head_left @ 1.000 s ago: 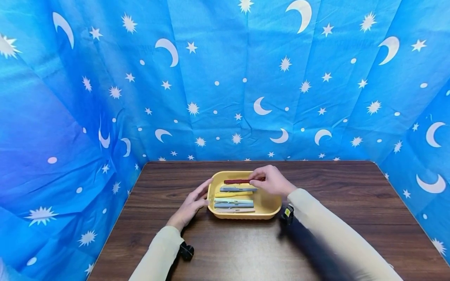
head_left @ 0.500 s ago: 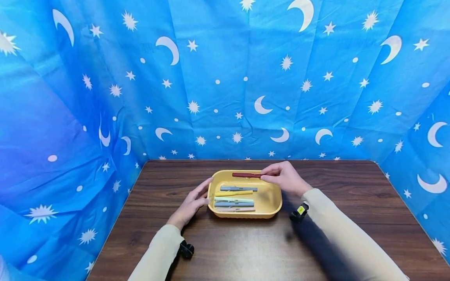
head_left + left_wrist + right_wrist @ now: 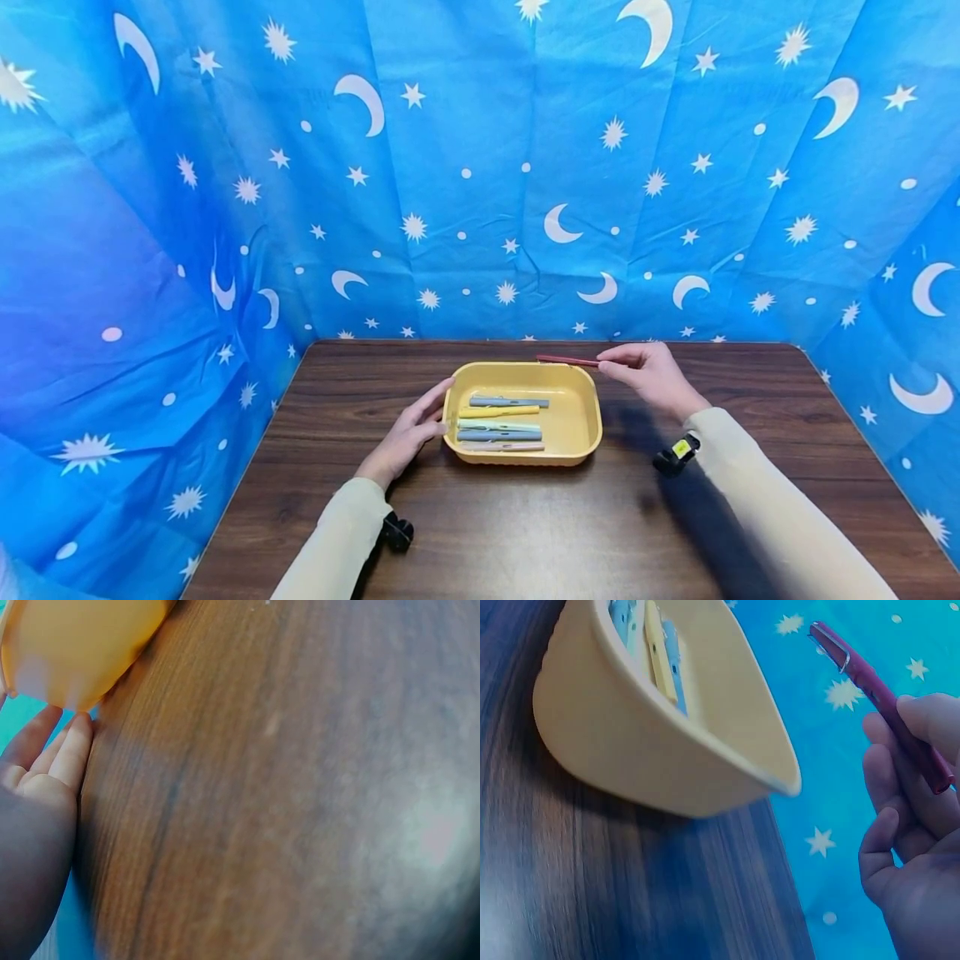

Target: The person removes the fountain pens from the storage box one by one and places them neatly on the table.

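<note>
From the head view, I see a yellow plastic tray (image 3: 572, 417) on the dark wood-grain table (image 3: 502, 533), with a blue cloth (image 3: 480, 167) printed with white moons and stars hung around it. The person's right hand (image 3: 651, 375) pinches a dark red pen (image 3: 567, 361) by one end; the pen points leftward, outside the tray near the right part of its far rim. Five pens lie roughly side by side in the tray — from the far side, a grey-blue pen (image 3: 512, 402), a yellow pen (image 3: 498, 412), a mint pen (image 3: 495, 427), a blue pen (image 3: 498, 436) and a pale pink pen (image 3: 501, 447). The left hand (image 3: 408, 435) rests against the tray's left end, its fingers relaxed and not wrapped round anything. Each cream sleeve ends beside a black wrist camera.

From the left wrist, the table fills most of the view; the fingers (image 3: 71, 754) reach out nearly straight to the underside of the tray's end.

From the right wrist, the thumb and fingers grip the red pen near its lower end — its metal clip sits toward the far end — and the pen is well apart from the tray wall.
</note>
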`<state>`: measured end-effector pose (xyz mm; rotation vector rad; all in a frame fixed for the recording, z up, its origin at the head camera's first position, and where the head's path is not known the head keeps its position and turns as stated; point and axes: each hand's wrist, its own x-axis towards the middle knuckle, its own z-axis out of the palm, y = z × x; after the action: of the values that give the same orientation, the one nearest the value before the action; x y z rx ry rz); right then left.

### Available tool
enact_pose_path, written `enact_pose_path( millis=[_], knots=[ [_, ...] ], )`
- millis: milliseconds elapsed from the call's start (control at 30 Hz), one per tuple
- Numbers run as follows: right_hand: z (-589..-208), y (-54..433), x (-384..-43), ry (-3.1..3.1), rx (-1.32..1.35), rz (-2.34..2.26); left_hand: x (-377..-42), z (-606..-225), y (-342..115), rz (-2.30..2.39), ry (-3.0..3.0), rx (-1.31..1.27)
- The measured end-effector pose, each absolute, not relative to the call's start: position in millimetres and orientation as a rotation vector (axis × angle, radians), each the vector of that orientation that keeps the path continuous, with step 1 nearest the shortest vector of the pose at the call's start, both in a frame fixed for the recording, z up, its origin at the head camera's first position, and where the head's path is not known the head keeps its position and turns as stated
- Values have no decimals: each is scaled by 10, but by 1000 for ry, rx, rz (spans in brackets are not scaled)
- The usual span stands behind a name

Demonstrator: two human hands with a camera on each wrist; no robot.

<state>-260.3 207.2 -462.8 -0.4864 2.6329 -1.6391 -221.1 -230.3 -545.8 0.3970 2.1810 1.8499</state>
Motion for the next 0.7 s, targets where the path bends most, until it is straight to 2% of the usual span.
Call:
enact_pose_path(
  millis=[700],
  knots=[
    [-4756,2745,-2453,2687,-222,-1712,-2204,-5461,-2291,1859,2201,421]
  ],
)
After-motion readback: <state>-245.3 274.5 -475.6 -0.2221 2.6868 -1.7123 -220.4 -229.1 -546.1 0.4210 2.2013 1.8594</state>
